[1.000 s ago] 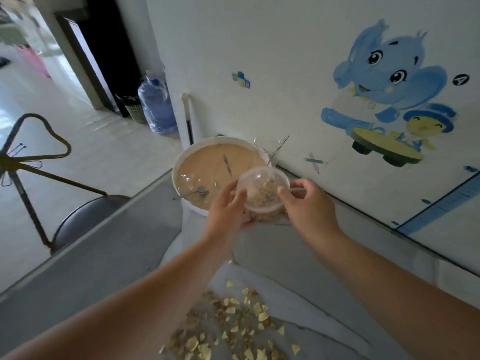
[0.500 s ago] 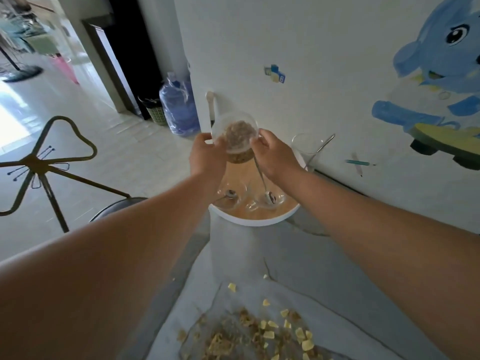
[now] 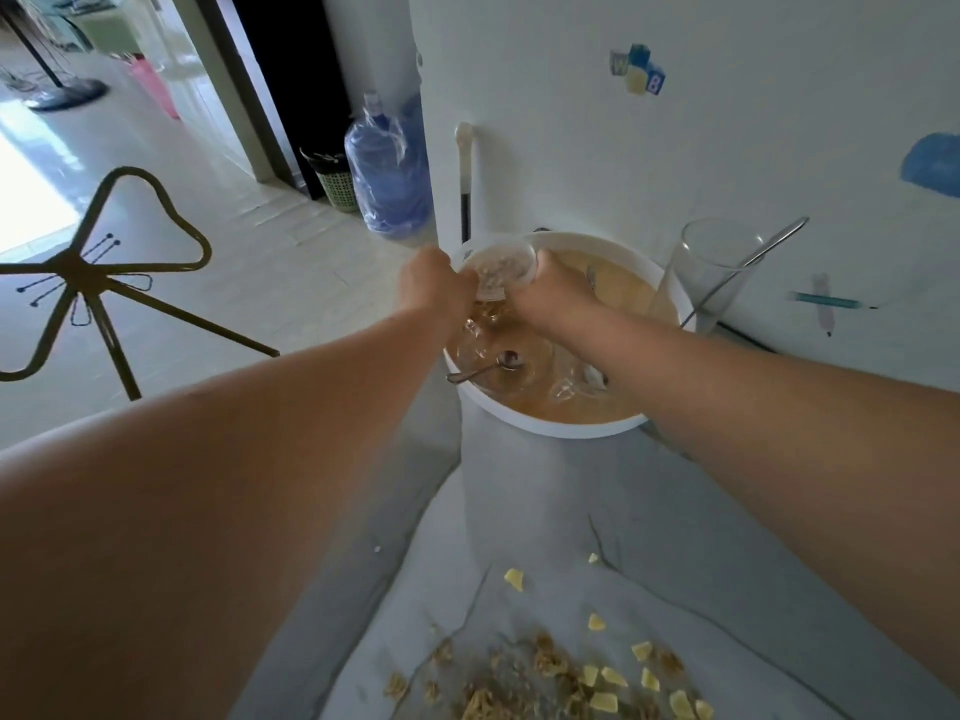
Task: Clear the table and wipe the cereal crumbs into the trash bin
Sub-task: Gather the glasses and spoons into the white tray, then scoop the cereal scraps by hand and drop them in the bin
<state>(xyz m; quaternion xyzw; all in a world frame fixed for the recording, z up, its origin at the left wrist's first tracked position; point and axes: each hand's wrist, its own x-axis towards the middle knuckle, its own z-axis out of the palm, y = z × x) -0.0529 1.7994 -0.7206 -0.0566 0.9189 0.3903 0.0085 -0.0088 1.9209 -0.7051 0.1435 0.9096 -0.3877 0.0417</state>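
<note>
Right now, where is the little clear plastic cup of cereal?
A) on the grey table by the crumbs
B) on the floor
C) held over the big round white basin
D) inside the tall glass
C: the left hand and right hand grip the little clear plastic cup above the big round white basin.

White basin (image 3: 545, 427): 1.
Hands above basin: 2, left hand (image 3: 431, 288) and right hand (image 3: 550, 298), gripping 1 small clear cup (image 3: 501, 270).
Spoon (image 3: 483, 368) inside basin: 1 distinct; others unclear.
Tall glass (image 3: 711, 272) right of basin: 1, holding 1 metal rod (image 3: 769, 246).
Water jug (image 3: 389, 174) beyond basin: 1.
Trash bin (image 3: 337, 187) beyond basin: 1.
Cereal pieces (image 3: 571, 678) on near side of basin: too many to count.
</note>
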